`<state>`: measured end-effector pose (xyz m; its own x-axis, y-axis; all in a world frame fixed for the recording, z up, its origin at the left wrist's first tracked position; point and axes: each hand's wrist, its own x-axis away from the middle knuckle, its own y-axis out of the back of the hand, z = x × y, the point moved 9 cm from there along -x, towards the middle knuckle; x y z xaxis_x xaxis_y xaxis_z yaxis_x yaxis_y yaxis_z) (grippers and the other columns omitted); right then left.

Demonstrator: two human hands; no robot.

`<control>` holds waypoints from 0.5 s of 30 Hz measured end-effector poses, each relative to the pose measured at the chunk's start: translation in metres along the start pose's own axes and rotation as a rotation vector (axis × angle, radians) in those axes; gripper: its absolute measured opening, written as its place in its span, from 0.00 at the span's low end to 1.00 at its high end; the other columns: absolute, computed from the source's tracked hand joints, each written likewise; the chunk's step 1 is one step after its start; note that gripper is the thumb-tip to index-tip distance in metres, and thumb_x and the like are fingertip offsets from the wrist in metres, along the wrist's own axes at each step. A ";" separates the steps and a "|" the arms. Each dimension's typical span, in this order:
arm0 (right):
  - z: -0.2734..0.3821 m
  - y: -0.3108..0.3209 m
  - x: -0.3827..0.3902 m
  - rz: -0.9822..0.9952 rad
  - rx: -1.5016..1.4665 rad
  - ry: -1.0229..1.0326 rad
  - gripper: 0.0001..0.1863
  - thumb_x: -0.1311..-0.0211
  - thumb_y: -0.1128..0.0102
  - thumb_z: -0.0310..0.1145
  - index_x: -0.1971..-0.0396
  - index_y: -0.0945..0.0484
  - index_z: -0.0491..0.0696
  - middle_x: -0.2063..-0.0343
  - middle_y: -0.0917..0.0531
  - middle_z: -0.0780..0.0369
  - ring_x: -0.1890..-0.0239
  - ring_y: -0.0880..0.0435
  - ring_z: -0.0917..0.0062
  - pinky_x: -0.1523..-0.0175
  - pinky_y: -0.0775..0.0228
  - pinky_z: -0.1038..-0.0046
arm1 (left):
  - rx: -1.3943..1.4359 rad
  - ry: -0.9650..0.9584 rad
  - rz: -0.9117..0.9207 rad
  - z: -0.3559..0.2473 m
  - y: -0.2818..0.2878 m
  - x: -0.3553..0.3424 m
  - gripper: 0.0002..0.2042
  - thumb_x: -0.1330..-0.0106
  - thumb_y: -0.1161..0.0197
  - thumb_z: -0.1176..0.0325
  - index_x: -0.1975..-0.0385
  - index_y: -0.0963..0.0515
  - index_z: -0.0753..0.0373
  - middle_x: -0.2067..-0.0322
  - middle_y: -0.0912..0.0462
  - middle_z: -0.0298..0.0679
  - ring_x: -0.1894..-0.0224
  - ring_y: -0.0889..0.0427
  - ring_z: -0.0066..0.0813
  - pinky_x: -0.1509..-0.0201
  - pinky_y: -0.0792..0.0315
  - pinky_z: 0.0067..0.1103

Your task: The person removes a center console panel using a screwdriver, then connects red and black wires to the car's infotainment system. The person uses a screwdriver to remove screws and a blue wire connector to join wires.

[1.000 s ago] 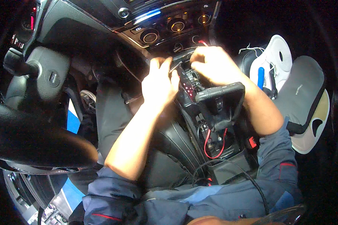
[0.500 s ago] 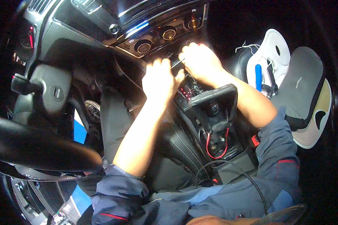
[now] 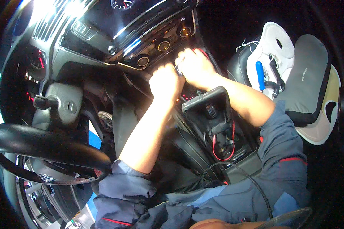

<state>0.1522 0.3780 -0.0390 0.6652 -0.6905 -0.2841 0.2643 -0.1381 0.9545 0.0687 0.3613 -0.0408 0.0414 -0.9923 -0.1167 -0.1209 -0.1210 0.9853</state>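
Below the climate control panel, my left hand and my right hand are side by side, fingers curled and closed. A small dark piece shows between them; its kind cannot be made out. A bit of red peeks out past my right hand's knuckles. Just nearer than the hands, a loose black console trim piece stands tilted above the opened centre console. From under it hangs a red wire loop. What lies beneath my fingers is hidden.
On the left is the steering wheel, with a stalk beyond it. The right seat carries a white pad, a blue-handled tool and a grey cushion. A black cable arcs across near my body.
My view has shifted, so the dashboard and steering wheel show more. My hands have come closer together, with the dark piece now visible between them.
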 end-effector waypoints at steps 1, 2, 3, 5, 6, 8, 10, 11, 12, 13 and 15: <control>0.000 0.000 0.000 0.006 0.014 -0.005 0.09 0.36 0.45 0.36 0.62 0.18 0.51 0.61 0.18 0.65 0.51 0.22 0.72 0.45 0.29 0.67 | -0.005 -0.065 -0.096 -0.005 0.009 0.001 0.13 0.45 0.31 0.60 0.68 0.19 0.63 0.71 0.14 0.49 0.68 0.13 0.47 0.62 0.18 0.37; -0.001 0.000 -0.001 0.012 0.027 -0.012 0.09 0.36 0.45 0.36 0.62 0.18 0.51 0.61 0.18 0.65 0.51 0.22 0.72 0.45 0.29 0.67 | 0.002 -0.071 -0.085 -0.006 0.008 0.000 0.14 0.45 0.31 0.59 0.68 0.19 0.63 0.71 0.14 0.50 0.68 0.13 0.47 0.62 0.18 0.38; -0.001 -0.003 -0.001 0.048 0.031 -0.017 0.10 0.36 0.45 0.36 0.61 0.17 0.51 0.59 0.17 0.65 0.50 0.22 0.72 0.44 0.30 0.67 | 0.008 -0.077 -0.069 -0.006 0.007 0.000 0.14 0.45 0.31 0.59 0.67 0.19 0.64 0.71 0.14 0.50 0.68 0.12 0.47 0.61 0.18 0.38; -0.002 -0.001 -0.001 0.008 0.027 -0.019 0.11 0.36 0.45 0.36 0.60 0.17 0.50 0.57 0.17 0.64 0.49 0.22 0.72 0.44 0.30 0.67 | -0.002 -0.056 -0.020 -0.003 0.002 -0.002 0.16 0.45 0.31 0.57 0.67 0.18 0.64 0.70 0.14 0.50 0.66 0.12 0.47 0.59 0.18 0.37; -0.002 -0.002 -0.001 0.004 0.025 -0.019 0.11 0.36 0.44 0.36 0.59 0.17 0.50 0.57 0.16 0.64 0.49 0.21 0.72 0.43 0.30 0.67 | -0.001 -0.055 -0.024 -0.003 0.002 -0.002 0.16 0.45 0.30 0.57 0.67 0.18 0.64 0.70 0.14 0.50 0.66 0.12 0.47 0.59 0.18 0.37; -0.003 -0.005 -0.001 0.007 0.022 -0.024 0.12 0.36 0.44 0.37 0.58 0.16 0.50 0.55 0.16 0.64 0.48 0.21 0.72 0.43 0.30 0.67 | 0.003 -0.049 -0.025 -0.002 0.002 -0.003 0.17 0.45 0.29 0.56 0.67 0.18 0.64 0.70 0.14 0.51 0.66 0.12 0.47 0.58 0.18 0.37; -0.002 -0.003 -0.001 -0.028 0.023 -0.016 0.12 0.36 0.44 0.37 0.59 0.16 0.49 0.56 0.16 0.64 0.48 0.21 0.71 0.43 0.30 0.67 | 0.008 -0.041 -0.001 -0.001 0.000 -0.002 0.18 0.47 0.28 0.55 0.67 0.18 0.64 0.69 0.14 0.51 0.65 0.12 0.47 0.58 0.18 0.37; -0.003 -0.003 -0.001 -0.037 0.025 -0.019 0.12 0.36 0.44 0.37 0.59 0.16 0.50 0.56 0.16 0.64 0.48 0.21 0.71 0.43 0.30 0.67 | 0.010 -0.039 -0.002 0.000 0.000 -0.002 0.18 0.47 0.28 0.55 0.66 0.18 0.64 0.69 0.14 0.51 0.65 0.12 0.47 0.58 0.18 0.37; -0.003 -0.003 -0.001 -0.039 0.029 -0.021 0.12 0.37 0.44 0.37 0.59 0.16 0.50 0.56 0.16 0.64 0.48 0.21 0.72 0.43 0.30 0.68 | 0.008 -0.040 0.019 0.000 -0.002 -0.002 0.19 0.48 0.27 0.54 0.66 0.18 0.64 0.69 0.14 0.51 0.65 0.12 0.48 0.57 0.18 0.37; -0.003 -0.002 -0.001 -0.041 0.033 -0.021 0.12 0.37 0.43 0.37 0.59 0.16 0.50 0.57 0.16 0.64 0.48 0.21 0.72 0.43 0.30 0.68 | 0.003 -0.042 0.026 0.000 -0.002 -0.002 0.19 0.48 0.27 0.54 0.66 0.17 0.65 0.69 0.14 0.51 0.65 0.12 0.48 0.57 0.17 0.37; -0.004 -0.004 -0.001 -0.015 0.024 -0.024 0.12 0.36 0.43 0.37 0.59 0.16 0.50 0.57 0.16 0.65 0.48 0.21 0.72 0.44 0.30 0.68 | -0.006 -0.042 0.033 0.001 -0.002 -0.003 0.21 0.49 0.26 0.52 0.67 0.18 0.65 0.69 0.14 0.52 0.65 0.12 0.48 0.57 0.18 0.37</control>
<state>0.1529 0.3817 -0.0432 0.6441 -0.7051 -0.2966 0.2574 -0.1653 0.9521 0.0680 0.3643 -0.0428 -0.0044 -0.9960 -0.0891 -0.1152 -0.0881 0.9894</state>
